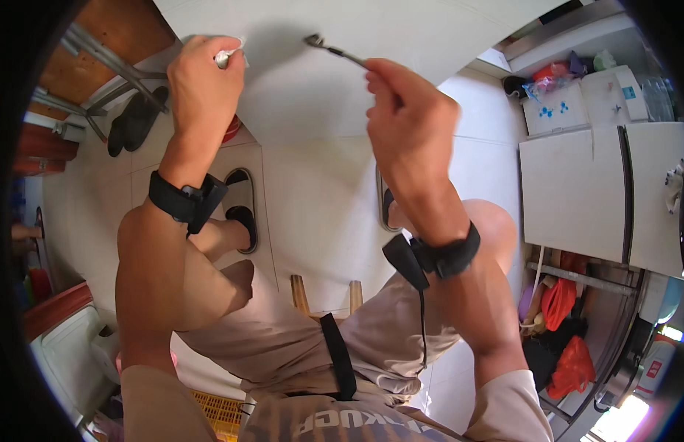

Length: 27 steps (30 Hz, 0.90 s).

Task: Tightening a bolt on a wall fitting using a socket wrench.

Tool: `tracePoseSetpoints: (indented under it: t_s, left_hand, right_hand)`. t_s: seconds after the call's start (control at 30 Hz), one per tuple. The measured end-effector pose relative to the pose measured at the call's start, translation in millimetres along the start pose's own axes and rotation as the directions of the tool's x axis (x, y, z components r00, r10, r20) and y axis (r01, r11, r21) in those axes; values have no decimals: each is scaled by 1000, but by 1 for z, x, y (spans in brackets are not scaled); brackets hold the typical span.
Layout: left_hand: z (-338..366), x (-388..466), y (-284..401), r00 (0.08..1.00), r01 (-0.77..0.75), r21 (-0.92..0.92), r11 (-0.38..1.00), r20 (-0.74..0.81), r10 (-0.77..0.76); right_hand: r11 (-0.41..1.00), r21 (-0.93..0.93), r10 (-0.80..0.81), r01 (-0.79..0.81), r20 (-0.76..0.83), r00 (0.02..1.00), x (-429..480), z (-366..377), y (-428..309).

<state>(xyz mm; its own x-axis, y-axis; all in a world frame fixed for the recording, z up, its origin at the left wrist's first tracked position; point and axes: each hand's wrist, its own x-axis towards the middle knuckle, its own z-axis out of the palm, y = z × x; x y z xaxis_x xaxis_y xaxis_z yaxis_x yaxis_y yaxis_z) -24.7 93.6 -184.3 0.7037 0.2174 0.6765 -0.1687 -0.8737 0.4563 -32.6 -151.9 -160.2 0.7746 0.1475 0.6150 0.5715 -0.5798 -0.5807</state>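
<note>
At the upper left, my left hand [206, 83] pinches a crumpled white wad [227, 55], which looks like tissue or thin plastic; the fingers cover most of it. My right hand [411, 110], at the upper middle right, grips the thin handle of a small metal tool [320, 43]. The tool has a dark band near its far end, and its short head points left towards my left hand, apart from it. The exact kind of tool cannot be told. Both hands are raised in front of a pale, smooth surface [298, 105]. A black strap with a box sits on each wrist.
Dark shoes [137, 119] lie by metal chair legs [121, 63] at the upper left. White cabinets [574, 193] stand at right, above a rack with red plastic bags [572, 367]. A yellow plastic basket [218, 411] is low at left. Wooden stool legs [299, 294] show between my knees.
</note>
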Motion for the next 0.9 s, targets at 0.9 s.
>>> tracePoseSetpoints:
  t_s: [0.9]
  left_hand:
    - [2, 2, 1, 961, 232, -30, 972, 161, -224]
  right_hand:
    - [938, -335, 184, -86, 274, 944, -10, -11, 25]
